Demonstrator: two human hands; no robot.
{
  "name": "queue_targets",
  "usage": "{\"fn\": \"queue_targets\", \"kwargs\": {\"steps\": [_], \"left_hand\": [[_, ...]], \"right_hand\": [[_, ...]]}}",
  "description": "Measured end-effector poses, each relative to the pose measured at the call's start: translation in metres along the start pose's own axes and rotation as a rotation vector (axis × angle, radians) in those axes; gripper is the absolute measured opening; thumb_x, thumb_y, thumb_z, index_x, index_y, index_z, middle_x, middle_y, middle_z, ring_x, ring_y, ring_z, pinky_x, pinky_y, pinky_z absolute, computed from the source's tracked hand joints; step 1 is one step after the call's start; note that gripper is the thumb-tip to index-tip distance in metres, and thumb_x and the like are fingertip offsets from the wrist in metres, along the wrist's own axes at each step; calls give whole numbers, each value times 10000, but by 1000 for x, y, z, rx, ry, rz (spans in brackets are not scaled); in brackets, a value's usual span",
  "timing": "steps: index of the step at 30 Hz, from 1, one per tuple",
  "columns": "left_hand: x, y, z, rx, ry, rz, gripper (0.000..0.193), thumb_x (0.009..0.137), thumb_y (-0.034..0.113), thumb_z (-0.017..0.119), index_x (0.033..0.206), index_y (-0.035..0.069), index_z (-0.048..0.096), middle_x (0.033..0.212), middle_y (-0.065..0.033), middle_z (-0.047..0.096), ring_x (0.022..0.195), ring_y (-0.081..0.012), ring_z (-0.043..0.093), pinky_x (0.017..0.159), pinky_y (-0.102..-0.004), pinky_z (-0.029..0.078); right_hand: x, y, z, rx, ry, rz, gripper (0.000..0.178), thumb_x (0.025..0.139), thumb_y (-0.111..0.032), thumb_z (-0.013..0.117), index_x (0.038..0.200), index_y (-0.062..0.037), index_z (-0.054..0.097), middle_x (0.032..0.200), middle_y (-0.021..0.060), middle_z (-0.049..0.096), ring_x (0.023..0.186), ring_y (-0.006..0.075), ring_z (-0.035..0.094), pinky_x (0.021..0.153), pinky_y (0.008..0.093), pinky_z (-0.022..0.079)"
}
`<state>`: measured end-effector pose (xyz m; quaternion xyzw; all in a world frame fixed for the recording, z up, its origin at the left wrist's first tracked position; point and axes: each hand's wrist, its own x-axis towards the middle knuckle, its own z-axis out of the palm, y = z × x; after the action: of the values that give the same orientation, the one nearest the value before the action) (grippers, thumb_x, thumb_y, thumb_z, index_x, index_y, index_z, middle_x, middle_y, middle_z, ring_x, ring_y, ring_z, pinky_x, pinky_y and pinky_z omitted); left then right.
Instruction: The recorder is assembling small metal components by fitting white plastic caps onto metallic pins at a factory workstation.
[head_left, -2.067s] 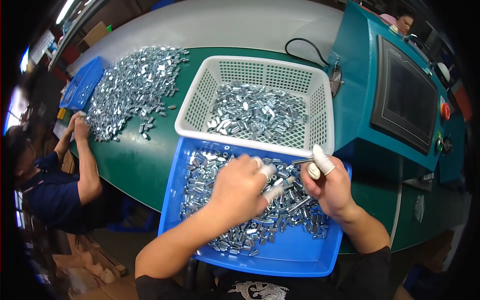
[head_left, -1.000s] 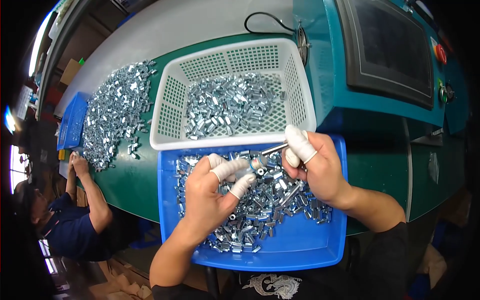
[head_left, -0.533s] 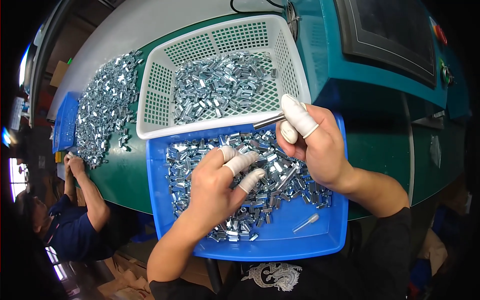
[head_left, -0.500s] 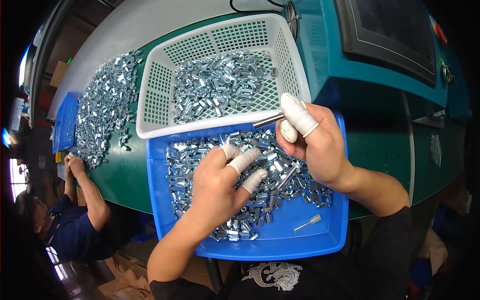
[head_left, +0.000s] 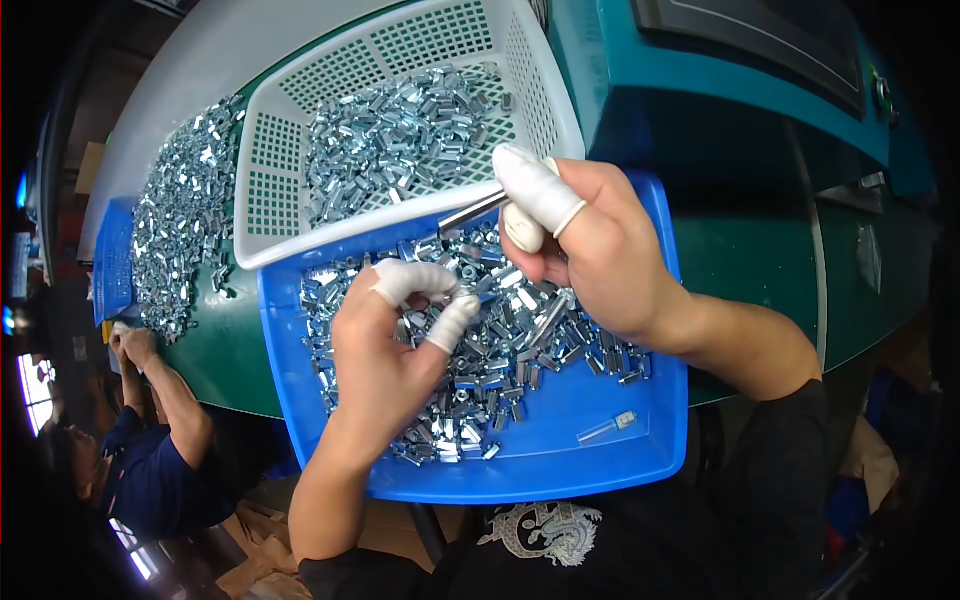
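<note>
My right hand [head_left: 610,250], with white finger cots on thumb and finger, grips a slim shiny metal rod [head_left: 472,214] that points to the left over the tub's far rim. My left hand [head_left: 385,340] is over the heap, its cot-covered thumb and finger pinched together at the tips. Whatever lies between those tips is too small to make out. Below both hands, many small silvery hex nuts [head_left: 480,395] of a long, sleeve-like shape fill much of a blue plastic tub [head_left: 540,480]. A small clear tube [head_left: 607,428] lies on the tub's bare near-right floor.
A white slotted basket [head_left: 270,190] of similar metal pieces stands behind the tub. Farther left are a loose pile [head_left: 185,220] and a blue basket [head_left: 115,265], where another person [head_left: 160,450] works. A teal machine [head_left: 720,75] stands at the back right.
My left hand's fingers have closed from spread to a pinch. My right hand keeps the rod and appears lower-left of it less extended. The whole view has shifted, moving tub and basket leftward.
</note>
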<state>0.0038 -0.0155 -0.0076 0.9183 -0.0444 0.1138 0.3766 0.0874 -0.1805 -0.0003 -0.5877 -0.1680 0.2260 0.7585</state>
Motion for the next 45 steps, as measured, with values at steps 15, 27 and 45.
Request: {"fn": "queue_targets", "kwargs": {"steps": [15,27,45], "left_hand": [[0,-5,-11,-192,145,161,225,691,-24,732,886,-4,622,849,-86,620,785,-183,583,716,-278,458],[-2,-5,2,-115,256,371,223,664,-51,742,838,2,612,752,-108,629,662,-204,595,594,-276,447],[-13,2,-6,-382,105,-99,81,829,19,612,878,12,548,843,-34,522,717,-83,469,638,-213,383]], "right_hand": [[-6,9,2,-212,-174,6,376,962,-225,457,637,-43,505,570,-15,484,525,58,448,497,220,369],[-4,6,1,-207,-305,169,397,970,-257,434,643,-54,532,574,-15,507,511,40,432,474,198,350],[-10,17,5,-205,-177,-42,155,852,-87,530,759,23,589,603,111,569,531,205,553,499,319,430]]}}
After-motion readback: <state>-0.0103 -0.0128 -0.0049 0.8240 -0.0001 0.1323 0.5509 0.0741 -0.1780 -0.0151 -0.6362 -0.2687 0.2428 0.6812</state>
